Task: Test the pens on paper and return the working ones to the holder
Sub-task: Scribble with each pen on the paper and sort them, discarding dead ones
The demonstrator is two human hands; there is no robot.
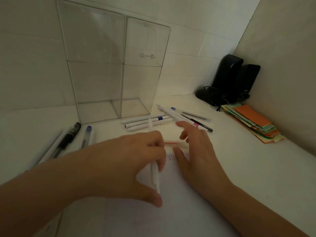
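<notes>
left hand (136, 151) grips a white pen (154, 178); right hand (195, 147) pinches a red-ink pen (172, 143) (blurred) over the paper (171, 211). testing step; next, scribble.

Two bare arms reach in from the near edge toward the middle. The left arm comes from the near left, and the left hand (136, 161) is palm down with its fingers curled. The thumb points to the near side. The fingers grip a white pen (154, 177) that runs near to far under the hand. The right arm comes from the near right. The right hand (196, 151) sits just right of the left hand, with its fingers spread and bent. Its fingertips pinch a thin red-inked pen (172, 143) that is blurry.
</notes>
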